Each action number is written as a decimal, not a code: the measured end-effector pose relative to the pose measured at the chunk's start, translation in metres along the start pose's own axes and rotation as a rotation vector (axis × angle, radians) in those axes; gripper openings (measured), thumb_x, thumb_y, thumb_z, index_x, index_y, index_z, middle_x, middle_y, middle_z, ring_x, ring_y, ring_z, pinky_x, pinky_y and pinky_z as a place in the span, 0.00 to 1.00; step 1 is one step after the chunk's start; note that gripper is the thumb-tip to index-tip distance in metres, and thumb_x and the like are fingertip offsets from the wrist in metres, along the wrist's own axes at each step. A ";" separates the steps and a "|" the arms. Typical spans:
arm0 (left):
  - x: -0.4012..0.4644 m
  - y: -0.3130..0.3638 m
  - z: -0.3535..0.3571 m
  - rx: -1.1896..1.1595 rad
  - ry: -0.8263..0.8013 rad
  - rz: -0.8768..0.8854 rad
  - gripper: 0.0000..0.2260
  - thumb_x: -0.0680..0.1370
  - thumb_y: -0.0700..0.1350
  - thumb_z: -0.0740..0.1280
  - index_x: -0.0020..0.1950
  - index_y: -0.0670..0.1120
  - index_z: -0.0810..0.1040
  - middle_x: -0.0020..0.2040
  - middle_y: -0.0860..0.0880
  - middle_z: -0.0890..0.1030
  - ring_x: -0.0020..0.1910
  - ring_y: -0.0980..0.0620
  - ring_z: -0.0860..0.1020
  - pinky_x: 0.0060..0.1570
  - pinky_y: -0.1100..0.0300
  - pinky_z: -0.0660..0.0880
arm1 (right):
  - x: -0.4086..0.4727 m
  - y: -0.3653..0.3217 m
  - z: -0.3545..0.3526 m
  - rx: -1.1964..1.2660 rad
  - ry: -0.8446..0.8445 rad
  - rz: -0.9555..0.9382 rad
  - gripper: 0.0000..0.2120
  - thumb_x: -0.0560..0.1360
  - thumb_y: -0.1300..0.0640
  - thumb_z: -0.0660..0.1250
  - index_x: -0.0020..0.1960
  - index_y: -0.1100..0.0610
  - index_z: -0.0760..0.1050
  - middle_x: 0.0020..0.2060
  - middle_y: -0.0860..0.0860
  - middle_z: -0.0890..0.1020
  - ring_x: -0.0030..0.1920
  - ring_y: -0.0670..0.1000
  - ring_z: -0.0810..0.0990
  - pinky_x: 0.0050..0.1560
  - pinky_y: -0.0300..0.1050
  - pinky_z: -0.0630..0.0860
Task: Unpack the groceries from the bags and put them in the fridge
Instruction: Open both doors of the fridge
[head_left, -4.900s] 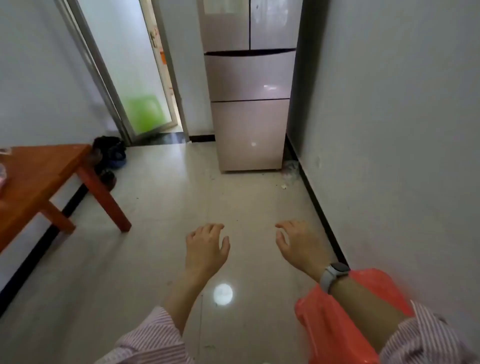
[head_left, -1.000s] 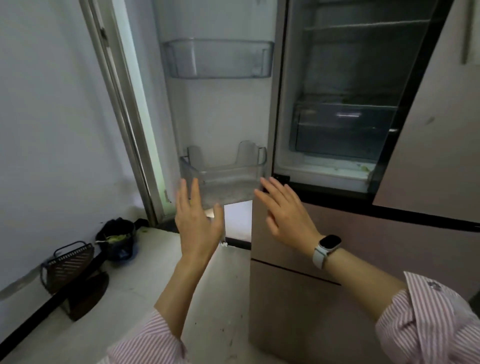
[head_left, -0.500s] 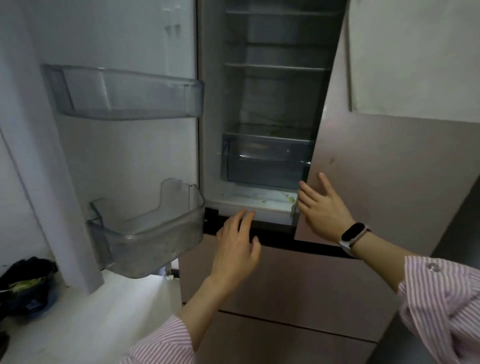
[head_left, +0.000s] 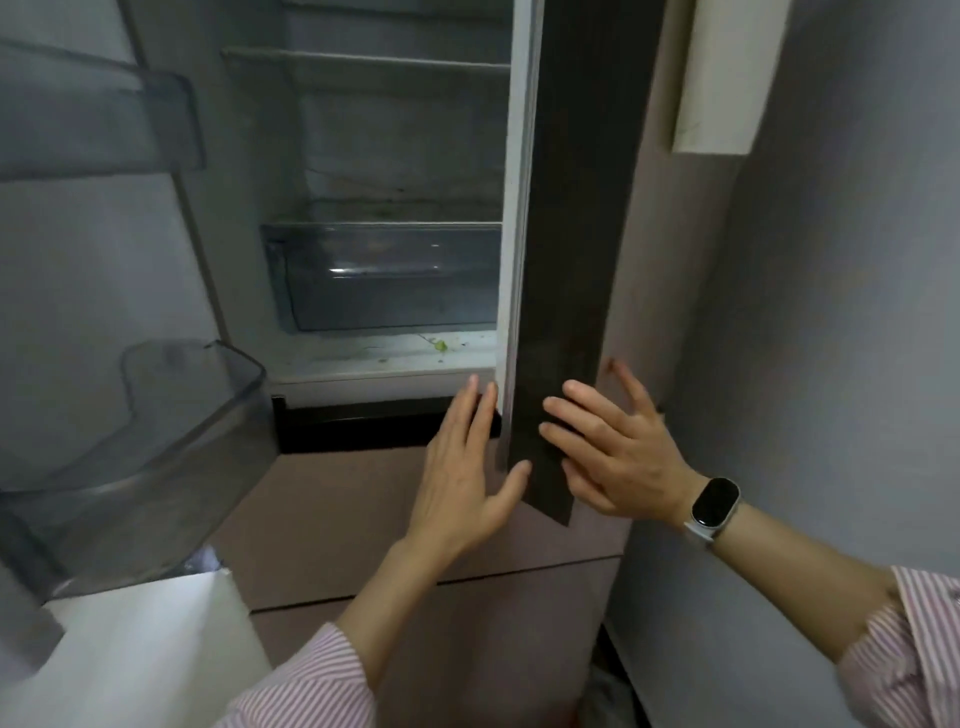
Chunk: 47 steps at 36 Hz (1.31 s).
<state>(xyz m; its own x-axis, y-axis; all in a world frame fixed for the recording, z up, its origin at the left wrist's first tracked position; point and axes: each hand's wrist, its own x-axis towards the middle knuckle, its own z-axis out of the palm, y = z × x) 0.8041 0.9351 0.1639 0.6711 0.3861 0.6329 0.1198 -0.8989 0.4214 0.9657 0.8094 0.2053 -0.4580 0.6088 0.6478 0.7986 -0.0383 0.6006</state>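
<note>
We swing right fridge door (head_left: 566, 291) wide — left hand (head_left: 462, 467), right hand (head_left: 618, 457) flat, fingers spread — push steadily by its edge.

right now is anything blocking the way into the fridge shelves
Partly. The left door is swung wide, so the shelves and drawer are open to reach on that side. The right door stands edge-on and hides the right part. Both hands, left hand and right hand, are at its lower edge. No groceries are in view.
</note>
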 end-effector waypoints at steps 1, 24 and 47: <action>0.002 0.009 0.005 0.002 -0.021 0.056 0.35 0.76 0.59 0.58 0.75 0.54 0.40 0.77 0.54 0.42 0.76 0.56 0.44 0.72 0.55 0.49 | -0.013 0.001 -0.008 -0.007 0.016 0.037 0.16 0.76 0.53 0.56 0.61 0.56 0.70 0.63 0.54 0.69 0.71 0.53 0.61 0.70 0.65 0.54; 0.050 0.150 0.137 0.225 -0.366 0.434 0.32 0.74 0.48 0.62 0.76 0.51 0.54 0.77 0.46 0.51 0.76 0.44 0.48 0.67 0.30 0.49 | -0.180 0.025 -0.126 0.208 -0.341 1.224 0.30 0.79 0.54 0.55 0.75 0.51 0.42 0.75 0.49 0.44 0.73 0.43 0.47 0.71 0.40 0.50; -0.085 0.020 0.042 0.484 -0.461 -0.335 0.29 0.79 0.52 0.57 0.76 0.52 0.48 0.77 0.48 0.44 0.76 0.47 0.42 0.71 0.40 0.47 | -0.117 -0.114 0.004 0.678 -0.707 1.103 0.26 0.79 0.53 0.54 0.75 0.54 0.51 0.76 0.52 0.52 0.76 0.53 0.46 0.74 0.52 0.47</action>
<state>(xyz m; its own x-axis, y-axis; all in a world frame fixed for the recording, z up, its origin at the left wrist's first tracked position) 0.7802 0.8761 0.0915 0.7676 0.6256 0.1396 0.6095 -0.7798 0.1432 0.9297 0.7457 0.0585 0.6114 0.7780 0.1443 0.7268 -0.4799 -0.4914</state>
